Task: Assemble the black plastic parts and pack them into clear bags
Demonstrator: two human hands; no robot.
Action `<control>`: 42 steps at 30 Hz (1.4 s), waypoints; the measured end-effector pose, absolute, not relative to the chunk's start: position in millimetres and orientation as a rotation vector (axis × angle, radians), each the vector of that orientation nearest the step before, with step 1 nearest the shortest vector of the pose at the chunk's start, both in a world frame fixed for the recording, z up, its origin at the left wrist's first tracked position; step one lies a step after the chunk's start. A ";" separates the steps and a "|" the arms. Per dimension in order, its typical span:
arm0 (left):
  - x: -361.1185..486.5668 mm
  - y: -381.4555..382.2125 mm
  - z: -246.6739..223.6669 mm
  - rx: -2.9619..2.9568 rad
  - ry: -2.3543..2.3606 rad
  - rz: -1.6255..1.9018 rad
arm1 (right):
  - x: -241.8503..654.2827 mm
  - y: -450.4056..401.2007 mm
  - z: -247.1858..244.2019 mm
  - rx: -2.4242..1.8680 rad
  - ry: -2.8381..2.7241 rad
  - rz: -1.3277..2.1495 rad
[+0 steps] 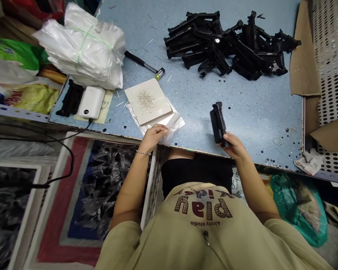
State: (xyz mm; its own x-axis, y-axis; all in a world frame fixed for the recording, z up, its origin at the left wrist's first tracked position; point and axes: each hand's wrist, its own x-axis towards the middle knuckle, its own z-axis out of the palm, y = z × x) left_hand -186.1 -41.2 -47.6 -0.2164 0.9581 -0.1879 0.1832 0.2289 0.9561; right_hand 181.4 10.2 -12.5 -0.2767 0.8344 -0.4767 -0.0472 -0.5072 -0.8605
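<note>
My left hand (154, 135) pinches the edge of a clear plastic bag (171, 127) at the table's front edge. Part of that bag lies by a square board (133, 103) with tan specks on its top, and more white plastic shows under the board. In my right hand (234, 146) is a black plastic bracket-like part (219, 122), held by its near end above the blue table. The fingers beneath the part are mostly hidden. Farther back lies a heap of similar black parts (197, 37).
A small hammer (146, 64) lies behind the board. At the left are a tied stack of plastic bags (87, 48) and a white power bank (91, 102) with a cable. Below the table, a crate (56, 210) holds bagged dark parts. Cardboard (304, 56) edges the right side.
</note>
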 end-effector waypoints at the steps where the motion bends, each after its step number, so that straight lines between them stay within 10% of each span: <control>1: -184.7 -41.6 -47.6 1.110 1.613 1.073 | 166.0 6.2 -14.1 -1.260 -0.912 1.960; 8: -161.1 -44.8 -51.0 1.507 1.821 0.847 | 75.2 -3.3 -21.4 -0.874 -0.651 2.409; 31: -170.9 -61.5 -8.7 1.797 1.950 1.106 | 29.2 9.2 -47.8 -0.878 -0.286 2.177; 37: -174.3 -65.9 -4.7 2.077 2.053 0.441 | 40.2 8.3 -34.7 -0.891 -0.289 2.143; 42: -171.7 -62.6 -17.0 1.981 1.989 0.567 | 83.9 -4.2 -8.6 -0.853 -0.469 2.190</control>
State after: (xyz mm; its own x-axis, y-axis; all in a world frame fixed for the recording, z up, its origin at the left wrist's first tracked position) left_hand -171.7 -62.6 -17.0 -0.0229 0.9967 0.0781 0.8882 -0.0155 0.4591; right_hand 83.9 -4.2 -8.6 -0.5155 0.7403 -0.4315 -0.4987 -0.6687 -0.5514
